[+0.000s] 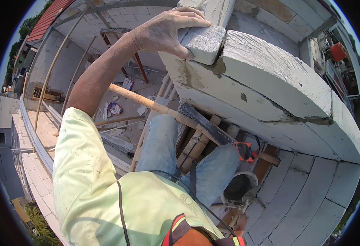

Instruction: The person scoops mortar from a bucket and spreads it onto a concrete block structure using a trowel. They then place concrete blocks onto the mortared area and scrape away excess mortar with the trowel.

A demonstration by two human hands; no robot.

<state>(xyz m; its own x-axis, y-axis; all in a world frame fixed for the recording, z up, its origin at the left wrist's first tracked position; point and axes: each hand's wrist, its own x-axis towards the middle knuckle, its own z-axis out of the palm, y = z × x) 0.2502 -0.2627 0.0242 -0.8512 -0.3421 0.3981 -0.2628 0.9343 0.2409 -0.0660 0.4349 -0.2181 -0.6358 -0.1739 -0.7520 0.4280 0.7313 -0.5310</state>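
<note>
My left hand (169, 33) grips a small, pale aerated concrete block (204, 44) at the near end of the wall's top course. Its fingers lie across the top and the thumb presses the near side. Right of this piece, past a narrow joint with grey mortar, sits a longer block (270, 67) with a scored top. Grey mortar smears (188, 76) mark the wall face below. At the lower right my right hand (240, 223) is close to a mortar-stained bucket (240, 188); its fingers are too small and partly hidden to read.
A wooden pole (147, 102) crosses in front of my knees. A handsaw (206, 123) with an orange-red handle lies against the wall over planks (200, 145). Rubble and scraps (114, 108) litter the floor at left. Bamboo props (61, 53) lean farther left.
</note>
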